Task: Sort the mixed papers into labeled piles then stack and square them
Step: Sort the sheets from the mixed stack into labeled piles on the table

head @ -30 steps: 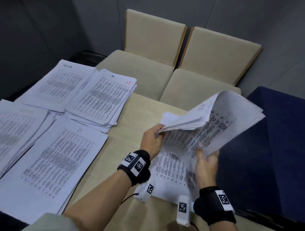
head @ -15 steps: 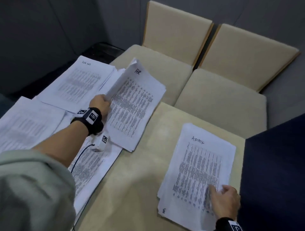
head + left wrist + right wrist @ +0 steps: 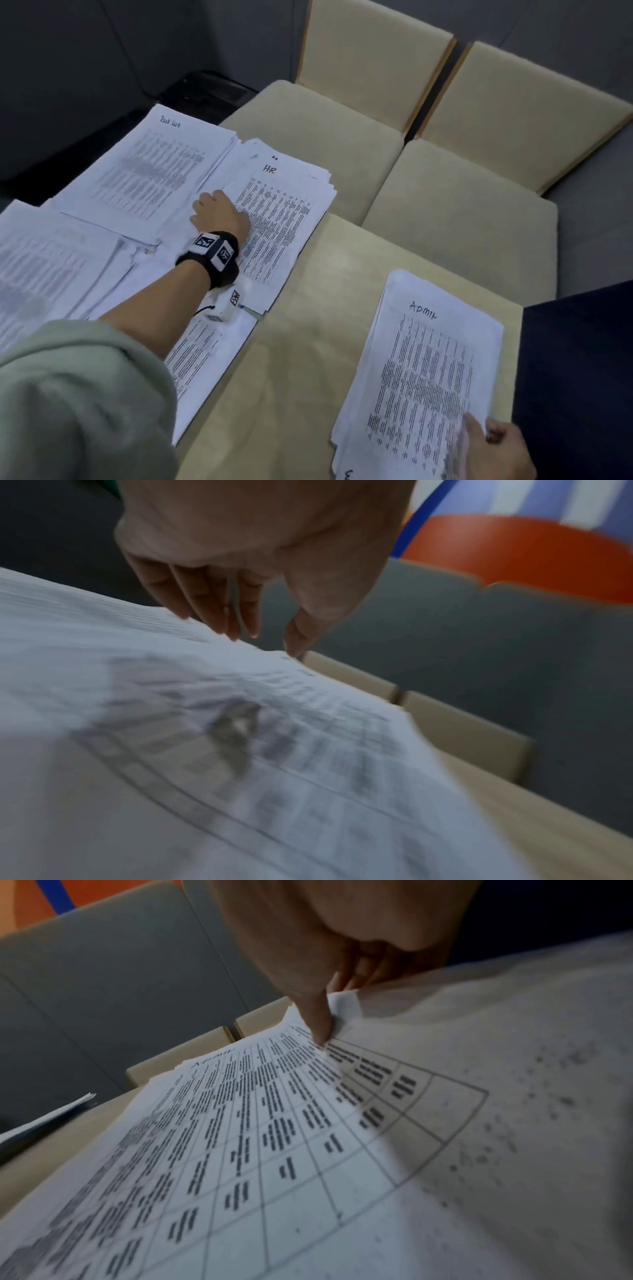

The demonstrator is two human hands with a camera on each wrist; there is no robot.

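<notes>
Several piles of printed sheets lie on the beige table (image 3: 308,342). My left hand (image 3: 214,209) rests with straight fingers on the left edge of the "HR" pile (image 3: 284,219); in the left wrist view the fingertips (image 3: 219,620) touch the paper (image 3: 240,750). A pile headed "Task list" (image 3: 150,171) lies behind it, another pile (image 3: 44,274) is at the far left, and one pile (image 3: 205,359) sits under my forearm. At the right, my right hand (image 3: 479,435) pinches the near corner of the "Admin" pile (image 3: 428,377). Thumb and fingers (image 3: 318,1015) hold that curled corner (image 3: 342,1004).
Two beige padded chairs (image 3: 308,137) (image 3: 462,212) stand against the table's far edge. A dark blue surface (image 3: 582,377) borders the table on the right. A black object (image 3: 205,89) sits on the floor at the back left. Bare tabletop shows between the HR and Admin piles.
A second ago both hands held the mixed stack up. The left hand carried an HR sheet over and it now lies flat on that pile. The right hand stays at the Admin pile's corner.
</notes>
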